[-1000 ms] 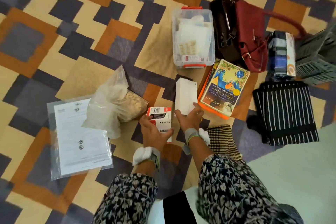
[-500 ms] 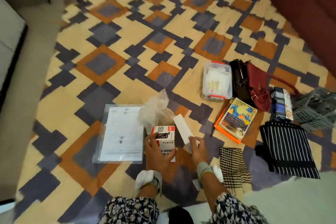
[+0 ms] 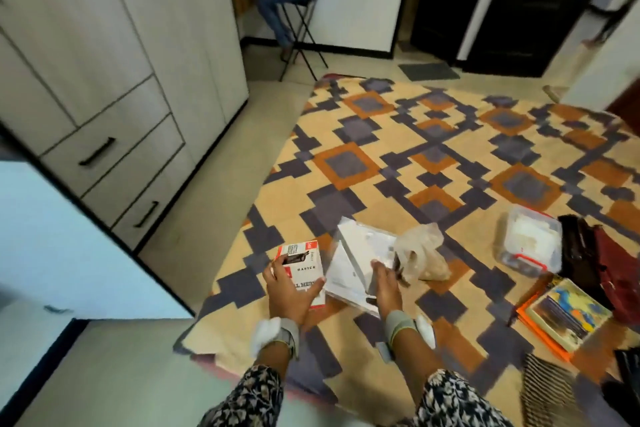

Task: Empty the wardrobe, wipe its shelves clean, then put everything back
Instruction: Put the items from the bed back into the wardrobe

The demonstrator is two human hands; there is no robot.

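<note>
Cardboard carton (image 3: 305, 258) tight in left hand (image 3: 289, 291), slim white box (image 3: 349, 251) tight in right hand (image 3: 386, 288).

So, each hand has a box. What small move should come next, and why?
Probably carry both boxes left, toward the wardrobe. The left hand grips the red and white box and the right hand holds the white box, both low over the rug. The wardrobe stands to the left, beyond the rug's edge.
</note>
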